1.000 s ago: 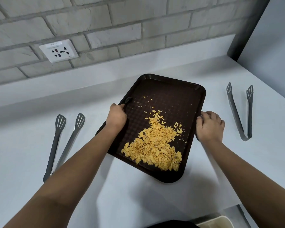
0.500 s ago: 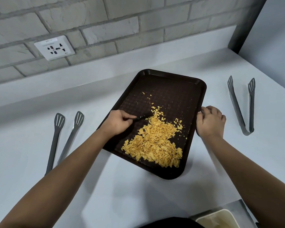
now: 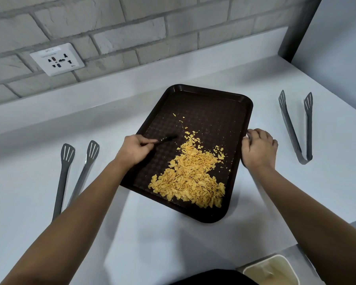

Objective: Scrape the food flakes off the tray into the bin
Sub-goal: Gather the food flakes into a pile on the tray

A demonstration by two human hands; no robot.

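A dark brown tray (image 3: 212, 103) lies slanted on the white counter, its near corner close to the counter's front edge. Yellow food flakes (image 3: 190, 175) are heaped on its near half, with a few scattered crumbs farther up. My left hand (image 3: 135, 150) grips a small black scraper (image 3: 169, 138) whose blurred tip sits over the tray just left of the flakes. My right hand (image 3: 258, 149) holds the tray's right rim, fingers curled over the edge. A cream bin (image 3: 275, 270) shows below the counter at the bottom right.
Grey tongs (image 3: 74, 173) lie on the counter left of the tray, and a second pair of grey tongs (image 3: 298, 126) lies to the right. A wall socket (image 3: 57, 59) sits on the brick wall behind. A grey side wall bounds the counter on the right.
My left hand left the tray's left rim and swept the black scraper across the tray toward the flakes, then drew it back a little to the left. My right hand stayed on the rim.
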